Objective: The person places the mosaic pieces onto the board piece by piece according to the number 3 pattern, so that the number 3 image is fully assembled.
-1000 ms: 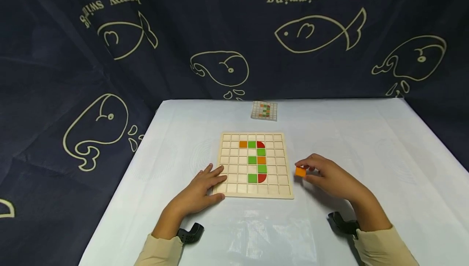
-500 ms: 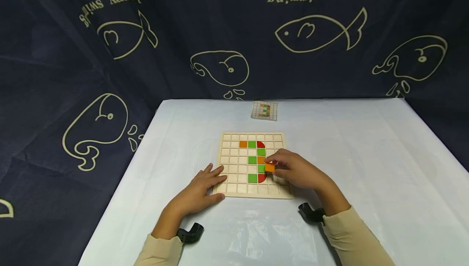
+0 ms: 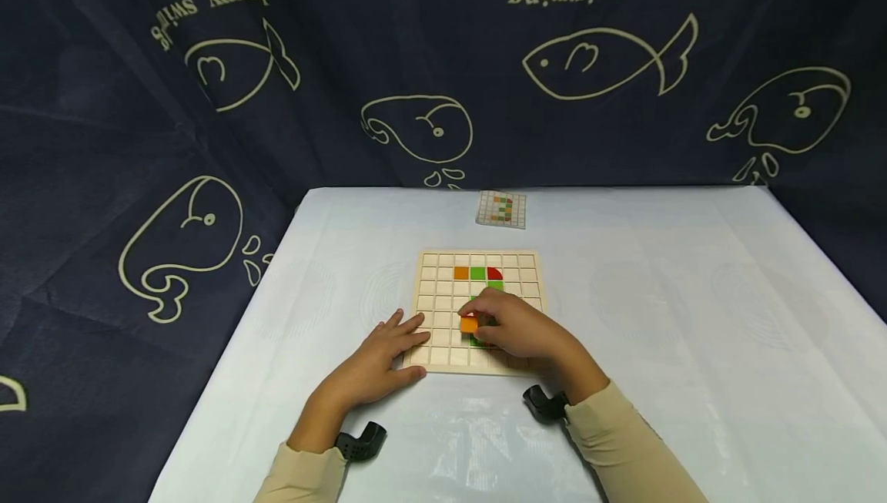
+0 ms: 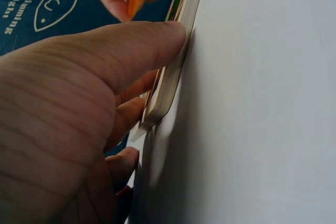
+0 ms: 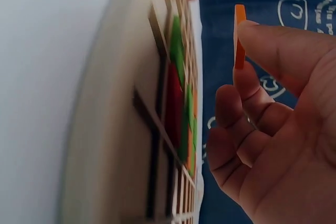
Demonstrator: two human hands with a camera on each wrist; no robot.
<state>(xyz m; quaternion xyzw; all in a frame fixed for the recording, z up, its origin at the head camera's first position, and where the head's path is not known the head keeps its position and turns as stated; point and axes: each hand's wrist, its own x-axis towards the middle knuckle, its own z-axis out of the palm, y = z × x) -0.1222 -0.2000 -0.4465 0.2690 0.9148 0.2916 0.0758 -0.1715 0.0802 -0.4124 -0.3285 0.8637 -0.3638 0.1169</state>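
Note:
A wooden grid board (image 3: 436,264) lies on the table, with orange, green and red tiles set in its squares. My right hand (image 3: 509,327) hovers over the board's lower middle and pinches an orange tile (image 3: 469,324) between thumb and fingers. The same orange tile (image 5: 239,35) shows edge-on in the right wrist view, above the board (image 5: 121,129). It hides some of the coloured tiles. My left hand (image 3: 384,353) rests with straight fingers on the board's near left corner; its thumb presses the board's edge (image 4: 176,72).
A small pattern card (image 3: 500,209) lies at the table's far side. Dark blue cloth with fish and whale drawings hangs behind and to the left. The pale tablecloth (image 3: 693,295) stretches to the right of the board.
My right hand has carried the orange tile leftward from the table beside the board to over the board's lower middle. The left hand has stayed put.

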